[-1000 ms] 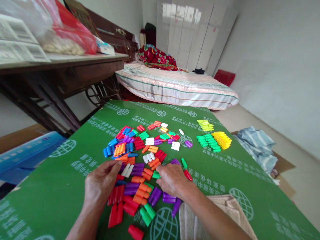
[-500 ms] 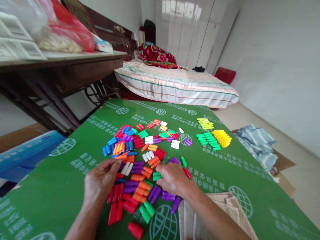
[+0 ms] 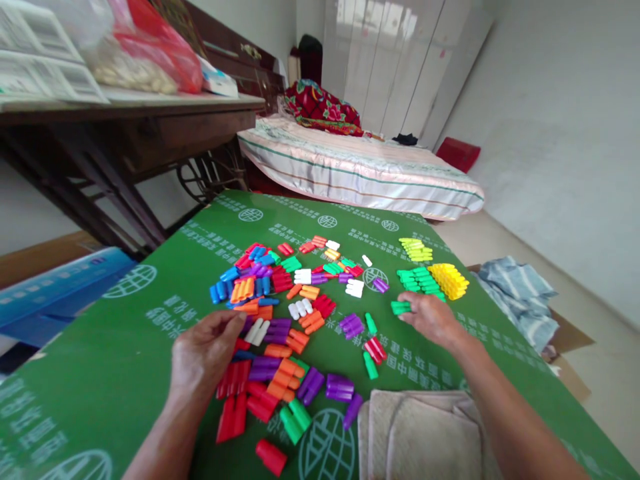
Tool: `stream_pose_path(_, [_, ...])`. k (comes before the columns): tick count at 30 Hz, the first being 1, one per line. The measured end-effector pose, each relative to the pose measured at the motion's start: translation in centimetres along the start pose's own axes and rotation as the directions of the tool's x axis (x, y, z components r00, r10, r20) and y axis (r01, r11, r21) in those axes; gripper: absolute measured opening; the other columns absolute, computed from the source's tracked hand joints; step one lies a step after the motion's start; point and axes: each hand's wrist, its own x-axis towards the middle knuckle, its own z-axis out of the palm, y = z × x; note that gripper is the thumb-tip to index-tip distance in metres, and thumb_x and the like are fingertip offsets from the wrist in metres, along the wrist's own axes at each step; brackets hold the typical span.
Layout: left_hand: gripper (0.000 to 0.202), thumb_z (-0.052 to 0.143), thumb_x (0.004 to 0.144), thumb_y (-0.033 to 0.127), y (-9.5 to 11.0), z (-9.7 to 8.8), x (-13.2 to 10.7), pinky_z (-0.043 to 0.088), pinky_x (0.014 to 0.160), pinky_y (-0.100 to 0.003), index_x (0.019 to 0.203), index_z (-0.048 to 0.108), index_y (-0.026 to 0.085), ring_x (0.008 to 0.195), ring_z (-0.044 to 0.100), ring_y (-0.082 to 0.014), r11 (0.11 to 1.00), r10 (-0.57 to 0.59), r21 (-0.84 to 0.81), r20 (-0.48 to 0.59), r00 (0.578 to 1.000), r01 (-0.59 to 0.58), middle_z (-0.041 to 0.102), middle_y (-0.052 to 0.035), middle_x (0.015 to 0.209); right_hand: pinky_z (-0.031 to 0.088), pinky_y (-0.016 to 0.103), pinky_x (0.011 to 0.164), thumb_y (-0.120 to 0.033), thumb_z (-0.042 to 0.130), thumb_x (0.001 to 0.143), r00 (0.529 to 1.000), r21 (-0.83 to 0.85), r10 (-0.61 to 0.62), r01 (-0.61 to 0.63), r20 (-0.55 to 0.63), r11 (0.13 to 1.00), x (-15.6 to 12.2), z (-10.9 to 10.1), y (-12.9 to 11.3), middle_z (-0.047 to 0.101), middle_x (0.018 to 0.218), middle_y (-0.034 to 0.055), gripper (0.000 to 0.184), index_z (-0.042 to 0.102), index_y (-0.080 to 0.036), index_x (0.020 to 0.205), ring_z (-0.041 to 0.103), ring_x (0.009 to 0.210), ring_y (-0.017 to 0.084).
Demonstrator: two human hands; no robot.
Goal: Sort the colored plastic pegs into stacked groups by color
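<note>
A green board (image 3: 150, 313) carries a loose heap of small plastic caps (image 3: 280, 320) in red, orange, purple, blue, white and green. At the far right lie sorted rows: green caps (image 3: 419, 280), yellow caps (image 3: 450, 280) and lime caps (image 3: 415, 250). My right hand (image 3: 431, 319) is stretched toward the green row and pinches a green piece (image 3: 400, 307) at its fingertips. My left hand (image 3: 205, 353) rests on the near left of the heap, fingers curled over red and purple caps; what it holds, if anything, is hidden.
A folded beige towel (image 3: 420, 433) lies at the board's near edge. A dark wooden table (image 3: 125, 127) with bags stands at left, a bed (image 3: 360, 173) behind. Blue cloth (image 3: 520, 300) and a cardboard box sit on the floor at right.
My right hand has left the middle of the heap and moved right and away to the green row, carrying a green piece. The left hand has barely moved.
</note>
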Motion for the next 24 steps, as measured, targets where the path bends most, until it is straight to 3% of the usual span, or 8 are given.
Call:
stream_pose_path(3, [0.039, 0.058, 0.058, 0.054, 0.1, 0.1, -0.1, 0.045, 0.054, -0.022, 0.076, 0.069, 0.021, 0.059, 0.060, -0.0147, 1.000, -0.015, 0.000, -0.004, 1.000, 0.015, 0.068, 0.0029, 0.065, 0.041, 0.025, 0.066, -0.028, 0.061, 0.078, 0.999, -0.079, 0.048, -0.047, 0.001, 0.996, 1.0, 1.0, 4.0, 0.069, 0.085, 0.0015, 0.036, 0.063, -0.026, 0.114, 0.064, 0.079, 0.018])
stream_pose_path(7, [0.041, 0.057, 0.057, 0.055, 0.2, 0.1, -0.2, 0.045, 0.055, -0.022, 0.077, 0.070, 0.022, 0.060, 0.060, -0.0150, 0.999, -0.031, 0.009, -0.011, 0.999, 0.031, 0.069, 0.0027, 0.066, 0.042, 0.025, 0.065, -0.027, 0.059, 0.079, 0.998, -0.088, 0.056, -0.055, 0.008, 0.995, 1.8, 1.8, 6.0, 0.070, 0.083, 0.0010, 0.037, 0.062, -0.026, 0.116, 0.064, 0.077, 0.018])
stream_pose_path(12, [0.039, 0.057, 0.055, 0.053, 0.6, 0.0, -0.2, 0.045, 0.054, -0.022, 0.075, 0.069, 0.022, 0.060, 0.060, -0.0149, 0.999, -0.040, 0.027, -0.031, 0.999, 0.041, 0.068, 0.0029, 0.063, 0.042, 0.026, 0.065, -0.026, 0.061, 0.077, 0.995, -0.091, 0.099, -0.101, -0.022, 0.991, 2.1, 1.9, 5.9, 0.071, 0.086, 0.0029, 0.043, 0.060, -0.025, 0.120, 0.064, 0.079, 0.019])
stream_pose_path(18, [0.040, 0.056, 0.053, 0.054, 1.0, 0.2, -0.2, 0.046, 0.054, -0.022, 0.073, 0.068, 0.022, 0.060, 0.060, -0.0148, 0.999, -0.039, 0.024, -0.031, 0.999, 0.040, 0.068, 0.0031, 0.063, 0.041, 0.026, 0.059, -0.045, 0.056, 0.081, 0.985, -0.087, 0.158, -0.163, -0.064, 0.983, 2.1, 2.3, 4.9, 0.070, 0.079, 0.0040, 0.040, 0.063, -0.022, 0.113, 0.063, 0.071, 0.019])
stream_pose_path(24, [0.039, 0.056, 0.054, 0.053, 1.0, 0.3, -0.3, 0.046, 0.054, -0.022, 0.073, 0.069, 0.022, 0.059, 0.060, -0.0145, 0.999, -0.026, 0.023, -0.034, 0.999, 0.027, 0.068, 0.0034, 0.062, 0.041, 0.025, 0.060, -0.039, 0.054, 0.082, 0.969, -0.084, 0.215, -0.226, -0.122, 0.970, 2.3, 2.5, 4.9, 0.070, 0.082, 0.0020, 0.029, 0.064, -0.026, 0.106, 0.063, 0.073, 0.017])
